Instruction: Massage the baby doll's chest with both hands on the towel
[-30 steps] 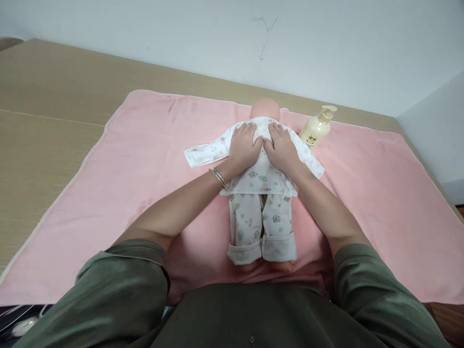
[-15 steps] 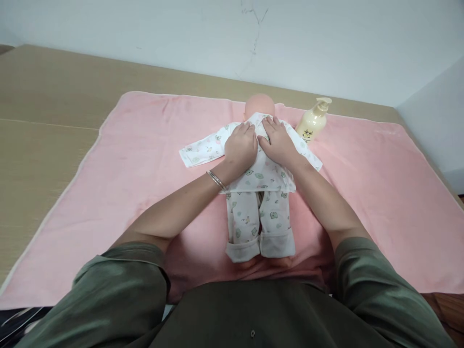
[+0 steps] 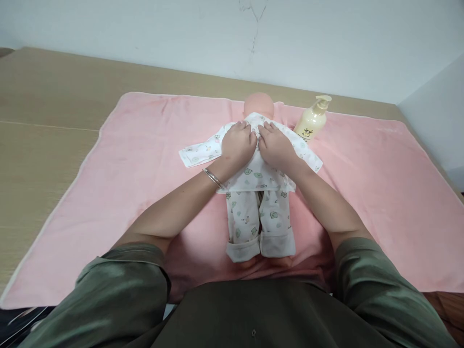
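A baby doll (image 3: 258, 102) lies on a pink towel (image 3: 145, 159), head away from me, dressed in a white printed top (image 3: 259, 174) and matching trousers (image 3: 259, 224). My left hand (image 3: 237, 145) rests palm down on the left side of the doll's torso, fingers flat and together. My right hand (image 3: 277, 147) lies flat on the right side, thumbs nearly meeting at the middle. A metal bangle (image 3: 213, 178) circles my left wrist. Both hands press on the top's fabric.
A cream pump bottle (image 3: 311, 121) stands on the towel just right of the doll's head. The towel covers a tan wooden surface (image 3: 43, 125) that runs to a pale wall (image 3: 326, 43). My green sleeves fill the bottom of the view.
My hands have slid slightly together and up on the doll's torso, their thumbs now closer at the middle. The view has shifted a little; the doll and bottle stay put.
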Demonstrator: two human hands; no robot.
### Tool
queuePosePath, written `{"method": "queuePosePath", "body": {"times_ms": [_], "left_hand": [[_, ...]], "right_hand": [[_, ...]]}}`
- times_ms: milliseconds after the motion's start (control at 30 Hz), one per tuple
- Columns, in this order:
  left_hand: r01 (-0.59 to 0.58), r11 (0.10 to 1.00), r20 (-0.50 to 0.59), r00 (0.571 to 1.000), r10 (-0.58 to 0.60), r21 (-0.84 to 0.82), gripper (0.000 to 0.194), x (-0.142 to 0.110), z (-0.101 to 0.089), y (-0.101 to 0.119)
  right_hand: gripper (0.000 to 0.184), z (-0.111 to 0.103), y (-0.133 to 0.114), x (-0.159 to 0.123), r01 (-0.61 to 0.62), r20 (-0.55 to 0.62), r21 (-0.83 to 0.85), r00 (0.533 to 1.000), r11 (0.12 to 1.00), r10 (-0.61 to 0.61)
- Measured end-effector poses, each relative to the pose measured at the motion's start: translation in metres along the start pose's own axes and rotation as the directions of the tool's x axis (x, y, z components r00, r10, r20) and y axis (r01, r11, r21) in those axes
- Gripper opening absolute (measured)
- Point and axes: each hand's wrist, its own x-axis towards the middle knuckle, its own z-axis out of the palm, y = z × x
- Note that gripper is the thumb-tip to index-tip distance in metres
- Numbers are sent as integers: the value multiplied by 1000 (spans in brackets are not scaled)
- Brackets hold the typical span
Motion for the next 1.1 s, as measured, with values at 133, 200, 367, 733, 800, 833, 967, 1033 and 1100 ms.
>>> {"method": "queuePosePath", "body": {"times_ms": [133,200,367,733,800,833,967,1033,1100], "left_hand": [[-56,998,-44,997,57,26,43,-10,-1,10],[-33,999,-30,999,33,7,42,-9,0,8],[19,998,45,999,-16,-62,46,8,6,-10],[-41,999,-30,999,40,-32,41,-10,0,10],[5,997,3,1000,-4,-76,40,-5,1,6],[29,994,24,999,-27,-106,42,-1,3,2],[84,969,48,996,-75,-233,53,12,12,-15],[86,958,25,996,-83,-275,54,13,18,-20],[75,949,2,997,-78,-307,55,13,23,-23]], "right_hand": [[61,2,15,14,-135,1,42,991,990,135],[63,4,12,12,-147,-12,21,989,989,147],[58,4,-6,-5,-79,-62,-34,995,996,77],[63,4,21,18,-102,-22,70,994,992,104],[62,6,15,13,-108,-44,32,993,994,109],[62,6,9,8,-107,-53,7,993,994,108],[59,3,-12,-10,-59,-70,-55,996,997,55],[56,1,-14,-11,-37,-67,-47,997,998,34],[55,3,-9,-6,-40,-65,-20,997,999,39]]}}
